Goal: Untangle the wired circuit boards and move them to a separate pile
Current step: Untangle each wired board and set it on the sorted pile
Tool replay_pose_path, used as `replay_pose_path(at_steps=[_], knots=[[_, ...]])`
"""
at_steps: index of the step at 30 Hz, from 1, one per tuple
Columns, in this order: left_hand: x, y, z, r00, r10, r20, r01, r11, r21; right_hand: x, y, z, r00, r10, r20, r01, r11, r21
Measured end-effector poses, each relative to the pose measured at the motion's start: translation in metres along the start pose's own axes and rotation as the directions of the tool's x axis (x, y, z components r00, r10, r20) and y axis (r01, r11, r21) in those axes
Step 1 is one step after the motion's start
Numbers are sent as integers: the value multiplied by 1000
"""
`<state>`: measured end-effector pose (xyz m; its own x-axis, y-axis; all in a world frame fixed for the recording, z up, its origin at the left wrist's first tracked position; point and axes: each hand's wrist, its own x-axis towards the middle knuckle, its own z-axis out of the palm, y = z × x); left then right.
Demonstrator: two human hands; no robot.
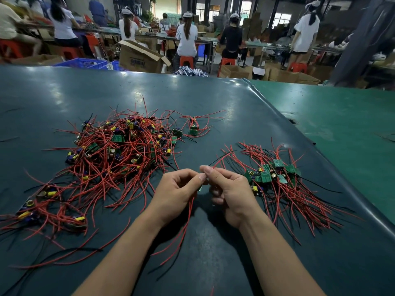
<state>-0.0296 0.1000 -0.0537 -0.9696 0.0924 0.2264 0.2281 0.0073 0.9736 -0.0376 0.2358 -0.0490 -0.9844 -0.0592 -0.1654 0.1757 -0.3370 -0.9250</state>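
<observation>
1. Near the surface's front edge, between both piles: your left hand (178, 189) grips one circuit board (200, 188), mostly hidden; its red wires (185, 227) trail toward you.
2. Your right hand (228, 190) pinches one lead; tangled pile (115, 150) left, sorted pile (275, 180) right.
3. Handling: light, limp wires; likely snag-prone solder joints; hold board edges, tease gently.

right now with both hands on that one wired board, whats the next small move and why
Probably carry it right and lay it on the sorted pile. The left hand grips the board with its red wires hanging free below, apparently clear of the tangled heap, and the right hand pinches wires already pointing toward that pile.
</observation>
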Motion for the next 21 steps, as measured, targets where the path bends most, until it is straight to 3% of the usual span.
replay_pose_path(at_steps=[7, 11, 14, 17, 19, 21], knots=[[-2, 3, -2, 997, -37, 61, 38, 999, -15, 7, -6, -9, 999, -40, -10, 41, 987, 153], [-2, 2, -2, 995, -41, 86, 44, 999, -27, 9, -5, -13, 990, -121, -73, 128, 987, 99], [-3, 2, -2, 993, -42, 108, 44, 999, -25, 13, -5, -21, 920, -329, -212, 303, 942, -147], [-3, 2, -2, 992, -43, 121, 42, 999, 11, 13, -2, -23, 775, -595, -213, 415, 733, -539], [-4, 2, -2, 991, -44, 127, 41, 999, 21, 12, 0, -20, 721, -667, -189, 433, 646, -628], [-4, 2, -2, 990, -46, 136, 43, 999, 24, 13, 1, -19, 719, -663, -209, 432, 661, -614]])
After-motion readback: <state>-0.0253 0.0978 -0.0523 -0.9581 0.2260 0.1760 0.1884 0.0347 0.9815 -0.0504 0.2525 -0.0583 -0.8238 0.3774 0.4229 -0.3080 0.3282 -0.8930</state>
